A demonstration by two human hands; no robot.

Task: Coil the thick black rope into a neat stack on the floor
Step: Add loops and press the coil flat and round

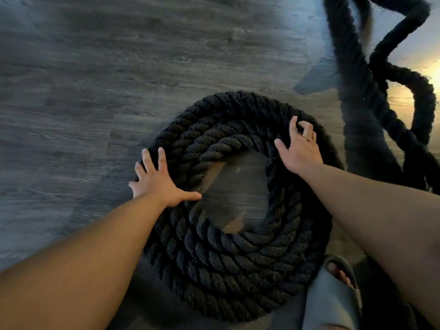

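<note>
Black rope (238, 253) under both hands, was neatening its coil on the floor (95, 91): pressed the coil's left edge with the left hand (159, 182), fingers spread, laid the right hand (301, 151), fingers bent, on its far-right turns, grip or push impossible to tell, and probably had next to draw in the loose length (350, 63) right of the coil.

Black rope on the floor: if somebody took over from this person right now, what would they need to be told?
Left hand: open, fingers spread, pressing flat on the coil's left side.
Right hand: fingers bent on the coil's right side; whether it grips a turn is unclear.
Done: several turns lie in a round coil on the wooden floor, with a bare centre.
To do: the loose rope trails in loops off to the upper right and needs laying onto the coil.
A foot in a grey sandal stands by the coil's near edge.
</note>
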